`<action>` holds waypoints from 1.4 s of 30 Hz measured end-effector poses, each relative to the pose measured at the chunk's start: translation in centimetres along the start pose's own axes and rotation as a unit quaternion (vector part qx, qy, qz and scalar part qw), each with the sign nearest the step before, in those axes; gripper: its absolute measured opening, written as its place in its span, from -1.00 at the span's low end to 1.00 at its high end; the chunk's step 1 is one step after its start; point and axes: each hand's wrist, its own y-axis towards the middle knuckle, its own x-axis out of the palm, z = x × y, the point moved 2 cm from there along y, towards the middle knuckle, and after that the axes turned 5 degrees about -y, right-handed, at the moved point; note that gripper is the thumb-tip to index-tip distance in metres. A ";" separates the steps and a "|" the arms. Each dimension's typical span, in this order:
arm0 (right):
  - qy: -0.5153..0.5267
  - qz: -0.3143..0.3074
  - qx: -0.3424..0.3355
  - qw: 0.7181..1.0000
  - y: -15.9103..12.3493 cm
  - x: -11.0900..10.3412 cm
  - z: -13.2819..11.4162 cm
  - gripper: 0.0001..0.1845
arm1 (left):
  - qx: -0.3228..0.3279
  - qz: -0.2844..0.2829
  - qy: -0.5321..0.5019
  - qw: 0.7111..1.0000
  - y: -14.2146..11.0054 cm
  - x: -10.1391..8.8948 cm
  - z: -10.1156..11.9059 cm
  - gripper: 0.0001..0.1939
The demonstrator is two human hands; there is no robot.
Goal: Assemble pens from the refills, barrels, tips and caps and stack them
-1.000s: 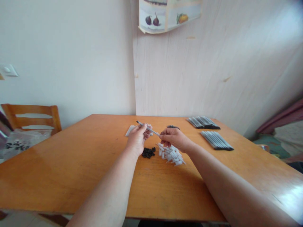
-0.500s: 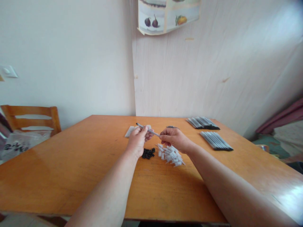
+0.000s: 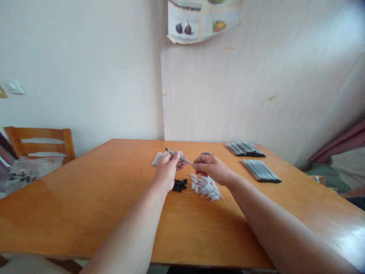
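Note:
Between the thumb and fingers of my left hand (image 3: 168,169) is a slim grey-white pen (image 3: 184,159), tilted with its black end up to the left. My right hand (image 3: 209,168) pinches the pen's lower right end; its fingertips hide that tip and any small part there. Below the right hand lies a pile of white translucent pen tip pieces (image 3: 207,187). A heap of small black plugs (image 3: 179,185) sits just left of that pile. Behind my left hand is a row of clear white tubes (image 3: 156,158), partly covered by the hand.
At the right of the wooden table (image 3: 114,205) lie two rows of pens with black ends, a near row (image 3: 260,170) and a far row (image 3: 244,148). Some dark small parts (image 3: 207,153) show behind my right hand. A chair (image 3: 40,144) with a plastic bag (image 3: 34,169) stands left.
Both hands stay nearly in place, joined at the pen. My left hand and the pen have shifted very slightly right and down; the view has moved a little. The piles look the same.

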 end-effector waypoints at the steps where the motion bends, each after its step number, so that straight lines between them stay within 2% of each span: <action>1: 0.008 -0.003 -0.002 1.000 0.0 0.0 -0.1 -0.82 | -0.002 -0.001 -0.006 1.000 0.0 0.0 -0.1 -0.68; 10: -0.037 0.021 0.007 0.999 0.2 0.5 -0.1 -0.83 | 0.032 0.019 -0.006 0.999 0.6 -0.1 -0.7 -0.66; 16: -0.075 -0.002 0.020 0.997 0.2 0.4 0.1 -0.77 | 0.041 0.009 0.015 0.999 0.4 0.0 -0.5 -0.64; 19: -0.125 0.039 -0.004 0.991 0.3 0.0 -0.1 -0.72 | 0.060 0.012 0.056 0.997 0.4 -0.1 -0.5 -0.62; 22: -0.119 0.109 -0.034 0.986 0.3 -0.4 -0.7 -0.73 | 0.112 -0.005 0.135 0.984 0.6 -0.1 -0.7 -0.64; 25: -0.084 0.153 -0.051 0.983 0.1 -0.6 -1.2 -0.71 | 0.180 -0.046 0.256 0.949 0.7 -0.1 -0.9 -0.73; 30: -0.120 0.183 -0.074 0.973 -0.1 -0.6 -1.6 -0.62 | 0.295 -0.084 0.467 0.829 0.3 0.0 -0.7 -0.81; 34: -0.195 0.177 -0.049 0.964 0.1 -0.8 -1.2 -0.67 | 0.325 -0.071 0.563 0.757 -0.3 0.1 -0.3 -0.80; 38: -0.249 0.136 -0.026 0.959 0.1 -1.1 -1.4 -0.77 | 0.331 -0.048 0.623 0.707 -0.8 0.3 0.2 -0.79; 42: -0.274 0.099 -0.026 0.956 -0.1 -1.2 -1.9 -0.85 | 0.346 -0.034 0.649 0.677 -1.2 0.5 0.5 -0.78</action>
